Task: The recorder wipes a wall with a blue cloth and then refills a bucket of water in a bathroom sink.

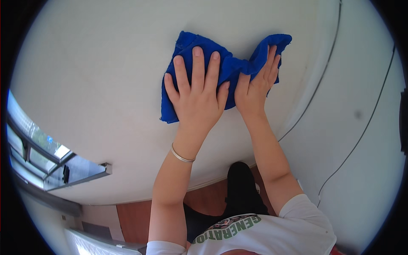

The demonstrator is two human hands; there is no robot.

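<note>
A blue cloth (235,65) lies spread and partly crumpled against a pale wall (121,76). My left hand (199,98) presses it flat to the wall, palm down with the fingers spread over the fabric. A thin silvery bangle (182,155) circles that wrist. To the right, my right hand (256,91) holds the cloth's other end, its fingers straight and close together. The fabric bunches up beside the thumb and rises in a fold around the fingertips. Part of the right palm is turned out of sight.
Two dark cables (322,76) run along the adjoining wall at right. An open window (79,170) juts out at lower left, and what looks like a mattress (92,244) lies below it. Reddish-brown flooring (207,197) shows around my dark-trousered legs (240,188), close to the wall's foot.
</note>
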